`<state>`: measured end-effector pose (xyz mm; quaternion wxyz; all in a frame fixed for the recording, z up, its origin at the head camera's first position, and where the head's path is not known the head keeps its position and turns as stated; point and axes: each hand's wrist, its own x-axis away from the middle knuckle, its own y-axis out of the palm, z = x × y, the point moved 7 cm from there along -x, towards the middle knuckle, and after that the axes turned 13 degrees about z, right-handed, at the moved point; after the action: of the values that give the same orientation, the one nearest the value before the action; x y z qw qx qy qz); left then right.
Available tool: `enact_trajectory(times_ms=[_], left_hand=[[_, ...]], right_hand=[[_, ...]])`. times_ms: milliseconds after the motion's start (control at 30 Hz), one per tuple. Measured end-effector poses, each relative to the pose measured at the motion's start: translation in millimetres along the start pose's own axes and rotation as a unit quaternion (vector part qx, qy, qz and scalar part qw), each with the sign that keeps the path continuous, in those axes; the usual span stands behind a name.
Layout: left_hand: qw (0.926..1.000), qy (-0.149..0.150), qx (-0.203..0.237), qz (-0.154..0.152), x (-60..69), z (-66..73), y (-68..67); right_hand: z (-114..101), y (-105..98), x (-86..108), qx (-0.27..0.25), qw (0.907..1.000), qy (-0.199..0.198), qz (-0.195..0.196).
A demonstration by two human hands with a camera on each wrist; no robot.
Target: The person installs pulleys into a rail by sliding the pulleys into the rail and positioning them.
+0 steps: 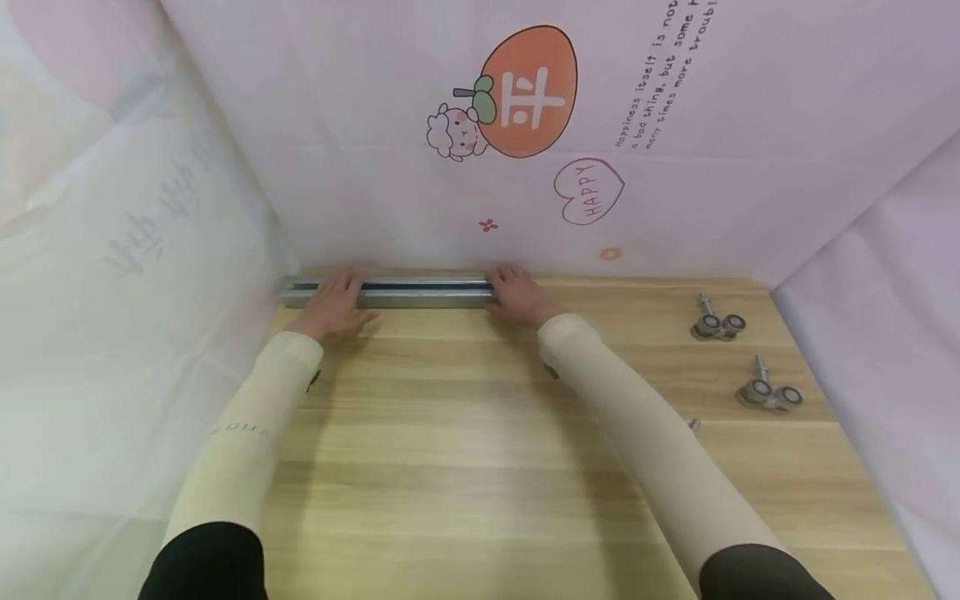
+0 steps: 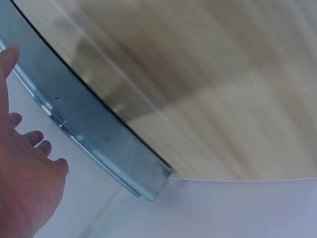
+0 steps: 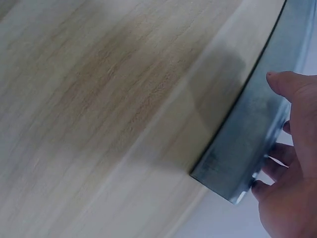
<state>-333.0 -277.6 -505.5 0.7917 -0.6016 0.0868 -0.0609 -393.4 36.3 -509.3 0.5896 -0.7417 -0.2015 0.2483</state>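
Observation:
A grey metal channel rail, slotted along its top, lies at the far left edge of the wooden board. My left hand lies over the rail near its left end, fingers reaching across it and thumb stretched out to the right. In the left wrist view the rail's end shows beyond that hand. Around the rail's right end, my right hand holds it. The right wrist view shows the thumb against the rail's near side, with the fingers along the far side.
Two roller trolleys with twin wheels and upright bolts stand at the right of the wooden board. A further bolt tip shows beside the right sleeve. Printed white cloth hangs behind and along both sides.

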Motion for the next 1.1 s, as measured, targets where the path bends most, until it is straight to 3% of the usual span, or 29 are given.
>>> enact_trajectory(times_ms=[300, 533, 667, 800, 1100], left_hand=[[0.9996, -0.004, -0.009, -0.025, -14.4, 2.1, 5.9], [0.9998, 0.003, -0.019, -0.003, -24.7, -10.5, 18.9], [0.9999, -0.011, -0.003, -0.007, -30.0, -15.9, 22.0], [0.9994, -0.023, 0.002, -0.026, -33.7, -14.4, 21.1], [0.9986, -0.004, -0.033, -0.041, -28.4, 1.1, 8.2]], right_hand=[[1, 11, -4.4, 0.002, 0.9997, 0.013, -0.022], [3, 10, -2.4, -0.001, 0.9999, 0.015, -0.004], [4, 8, -2.5, -0.003, 0.9999, 0.015, -0.001], [7, 11, -3.8, 0.007, 0.9999, 0.013, -0.005], [10, 9, -0.6, 0.001, 1.0, -0.004, -0.007]])
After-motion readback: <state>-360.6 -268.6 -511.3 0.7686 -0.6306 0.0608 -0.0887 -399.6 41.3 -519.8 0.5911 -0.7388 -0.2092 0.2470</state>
